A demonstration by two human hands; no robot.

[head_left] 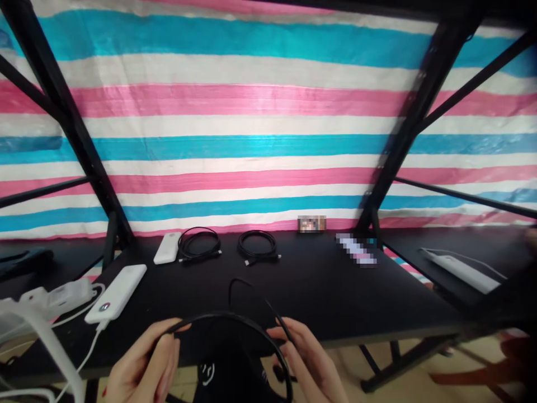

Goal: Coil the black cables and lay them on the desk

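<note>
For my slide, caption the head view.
Left hand and right hand hold a black cable; coiled cables lie on the table beyond.

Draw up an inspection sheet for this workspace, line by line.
Surface: black tabletop, its near edge facing the person.
Things in hand: black cable, bent into an arch.
Clutter: nearer white device and farther white device on the left; blurred strip at back right, details unreadable.
Grips: left grip pinches the black cable; right grip holds a cable stretch, apparently of the same one.
Cables: left coil and right coil, apart, towards the back; white cable plugged into the nearer white device.
Surroundings: striped sheet behind, black frame at the sides.
</note>
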